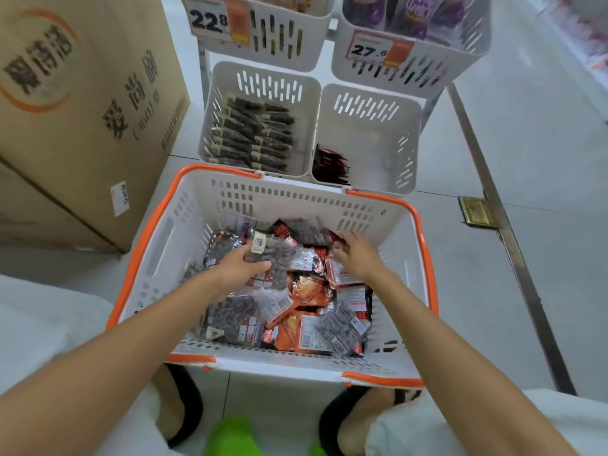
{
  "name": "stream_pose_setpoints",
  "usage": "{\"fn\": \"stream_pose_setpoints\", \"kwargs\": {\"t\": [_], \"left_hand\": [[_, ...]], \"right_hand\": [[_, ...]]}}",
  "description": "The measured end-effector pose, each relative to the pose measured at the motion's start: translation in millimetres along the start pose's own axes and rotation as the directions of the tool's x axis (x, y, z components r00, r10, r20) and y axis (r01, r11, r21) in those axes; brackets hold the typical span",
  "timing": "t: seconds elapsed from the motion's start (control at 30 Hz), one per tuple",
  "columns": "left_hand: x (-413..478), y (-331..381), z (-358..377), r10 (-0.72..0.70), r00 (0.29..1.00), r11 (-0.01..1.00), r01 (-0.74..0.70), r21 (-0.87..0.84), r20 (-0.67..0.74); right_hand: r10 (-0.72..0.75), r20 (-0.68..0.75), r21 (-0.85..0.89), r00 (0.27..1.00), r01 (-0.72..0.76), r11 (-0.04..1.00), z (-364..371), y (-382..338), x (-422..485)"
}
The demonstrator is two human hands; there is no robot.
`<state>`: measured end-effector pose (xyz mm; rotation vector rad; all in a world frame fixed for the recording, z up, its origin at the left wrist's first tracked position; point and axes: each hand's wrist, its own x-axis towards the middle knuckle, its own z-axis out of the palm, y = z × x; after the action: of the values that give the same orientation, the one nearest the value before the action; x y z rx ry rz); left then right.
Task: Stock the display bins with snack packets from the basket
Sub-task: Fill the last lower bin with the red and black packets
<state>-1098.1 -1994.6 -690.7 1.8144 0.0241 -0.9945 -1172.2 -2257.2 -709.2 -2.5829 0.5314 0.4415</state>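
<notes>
L hand grips clear pkt of dark snacks in basket; R hand, fingers loosely spread, touches red pkts.

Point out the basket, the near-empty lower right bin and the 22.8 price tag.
basket [296, 199]: head view, far white wall.
lower right bin [368, 149]: head view, bare inner floor.
22.8 price tag [209, 19]: head view, printed digits.

Basket before two bins; packets inside; carton left.

Left hand grips packet, right hand touches packets.
</notes>
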Motion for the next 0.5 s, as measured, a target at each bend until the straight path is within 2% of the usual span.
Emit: {"fn": "stream_pose_setpoints", "kwargs": {"t": [0.03, 0.1, 0.2, 0.23, 0.3, 0.33, 0.43, 0.5], "left_hand": [[1.5, -3.9, -3.2, -0.008, 1.0, 0.999, 0.008, -0.032, -0.015], [2.6, -12.4, -9.3, -0.024, 0.999, 0.995, 0.021, -0.096, -0.028], [0.4, -18.4, -14.7, -0.036, 0.997, 0.989, 0.026, -0.142, -0.066], [-2.2, -18.9, -15.3, -0.03, 0.996, 0.99, 0.018, -0.137, -0.087], [-2.8, -23.4, -16.8, -0.028, 0.992, 0.994, 0.015, -0.111, -0.122], [-2.2, -25.8, -17.9, -0.032, 0.992, 0.995, 0.019, -0.101, -0.125], [-2.6, -29.4, -18.8, -0.038, 0.994, 0.994, 0.028, -0.103, -0.102], [-1.6, -30.3, -18.4, -0.058, 0.994, 0.993, 0.049, -0.106, -0.088]], "right_hand": [[0.044, 0.051, -0.175, 0.998, -0.034, 0.984, 12.4, 12.3, -2.7], [0.054, 0.114, -0.305, 0.992, -0.016, 0.952, 38.1, 22.7, -6.5], [0.038, -0.021, -0.169, 0.999, -0.041, 0.985, 44.3, 17.1, -0.7], [0.069, 0.001, -0.13, 0.998, -0.069, 0.989, 43.8, 18.2, 2.1], [0.127, 0.127, -0.17, 0.984, -0.104, 0.98, 41.7, 24.1, 1.6], [0.115, 0.148, -0.19, 0.982, -0.086, 0.978, 39.8, 28.2, 1.3], [0.061, 0.052, -0.169, 0.997, -0.051, 0.984, 33.2, 33.5, -0.5], [0.08, 0.001, -0.024, 0.997, -0.08, 0.997, 25.5, 30.0, -0.5]]}}
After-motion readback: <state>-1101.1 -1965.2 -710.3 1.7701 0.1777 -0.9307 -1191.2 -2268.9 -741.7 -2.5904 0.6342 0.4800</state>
